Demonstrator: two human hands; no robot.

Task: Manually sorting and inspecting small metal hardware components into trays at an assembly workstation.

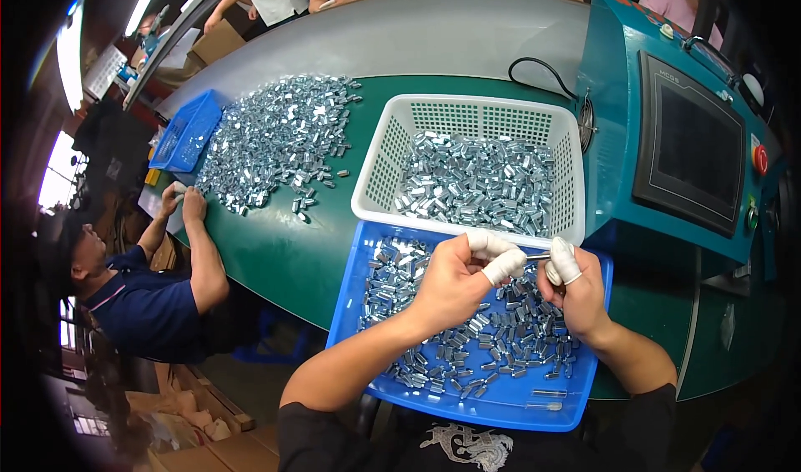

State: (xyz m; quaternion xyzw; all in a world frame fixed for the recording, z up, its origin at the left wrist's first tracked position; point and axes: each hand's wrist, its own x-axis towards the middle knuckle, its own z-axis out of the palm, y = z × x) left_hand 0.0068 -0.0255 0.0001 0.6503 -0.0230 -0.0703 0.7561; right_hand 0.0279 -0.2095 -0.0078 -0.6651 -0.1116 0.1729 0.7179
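My left hand (455,282) and my right hand (580,292) meet over the near end of a blue tray (494,415). White finger covers wrap several of my fingertips. Between both hands' thumbs and fingers is a slim, silvery metal piece (538,257), pinched from either side and lying roughly level; the fingers hide its ends. Beneath them, the tray holds many loose, shiny metal pieces (476,330), some of them with a thinner stem. Just beyond, a white perforated basket (373,167) contains a heap of similar short metal pieces (484,180).
A teal machine (613,121) with a dark screen (692,134) and red button (759,160) stands right. Left on the green table (275,259) lies a large metal-piece pile (275,134) beside a blue bin (188,130). A co-worker (150,305) handles pieces there; other people sit across.
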